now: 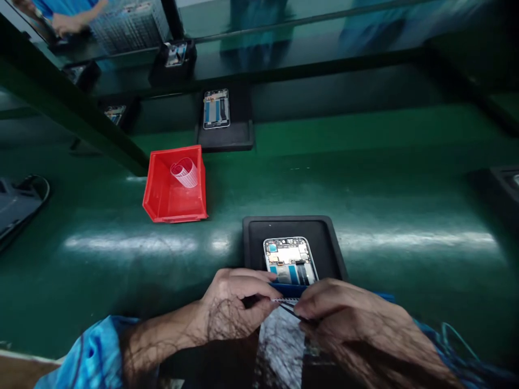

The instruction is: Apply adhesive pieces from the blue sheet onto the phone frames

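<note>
Your left hand [231, 305] and right hand [340, 313] meet low at the near edge of the green bench [365, 183], fingertips almost touching. Between them you pinch a thin striped strip [286, 301], the left thumb and forefinger closed on its left end, the right fingers closed on its right end; a blue tab [290, 290] shows just above the strip, against your right fingers. Whether the strip and tab are one piece cannot be told. Right beyond your fingers lies an open phone [290, 260], back off, with its boards and blue parts showing, flat in a black tray [255, 237]; its near end is hidden behind the tab and your hands. To the left of the tray, well apart, stands a red bin [162, 194] with a curled white-and-pink roll [185, 172] in its far corner. Farther back a second phone [216, 108] sits on a black holder [227, 138], and more holders with phones stand along the dark shelf behind it. A dark tray edge shows at the far right. At the top left, another person's hand [67, 22] in a blue sleeve works at the far side. Your own sleeves are blue too.
</note>
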A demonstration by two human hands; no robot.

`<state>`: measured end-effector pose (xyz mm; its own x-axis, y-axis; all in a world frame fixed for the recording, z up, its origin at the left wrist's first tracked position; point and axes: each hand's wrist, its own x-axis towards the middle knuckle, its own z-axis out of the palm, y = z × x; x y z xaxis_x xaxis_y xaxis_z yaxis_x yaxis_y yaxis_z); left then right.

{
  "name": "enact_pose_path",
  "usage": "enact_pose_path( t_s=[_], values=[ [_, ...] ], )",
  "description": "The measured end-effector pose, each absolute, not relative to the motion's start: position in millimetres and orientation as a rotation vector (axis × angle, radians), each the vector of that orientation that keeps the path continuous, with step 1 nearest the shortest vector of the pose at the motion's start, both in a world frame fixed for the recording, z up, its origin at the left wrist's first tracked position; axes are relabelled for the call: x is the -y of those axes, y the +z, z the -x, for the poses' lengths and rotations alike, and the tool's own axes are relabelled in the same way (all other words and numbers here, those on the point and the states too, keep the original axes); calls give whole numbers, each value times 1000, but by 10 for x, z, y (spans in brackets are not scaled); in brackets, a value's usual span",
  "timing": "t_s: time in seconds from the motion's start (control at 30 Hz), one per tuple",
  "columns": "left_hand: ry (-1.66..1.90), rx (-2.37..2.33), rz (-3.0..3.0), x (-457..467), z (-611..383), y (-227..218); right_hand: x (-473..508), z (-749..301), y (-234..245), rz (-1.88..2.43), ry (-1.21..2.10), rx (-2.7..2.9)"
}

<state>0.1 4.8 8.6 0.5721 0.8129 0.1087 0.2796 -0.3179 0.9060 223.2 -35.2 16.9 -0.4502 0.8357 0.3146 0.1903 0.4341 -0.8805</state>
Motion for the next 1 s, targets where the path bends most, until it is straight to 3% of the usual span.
enact_pose_path(
  t_s=[0.67, 1.0],
  values=[
    [735, -910, -1803, -48, 11, 96, 261, -2229, 319, 964, 1164, 1732],
    [743, -891, -1843, -45, 20, 81, 310, -2241, 225, 1064, 1081, 1580]
  ],
)
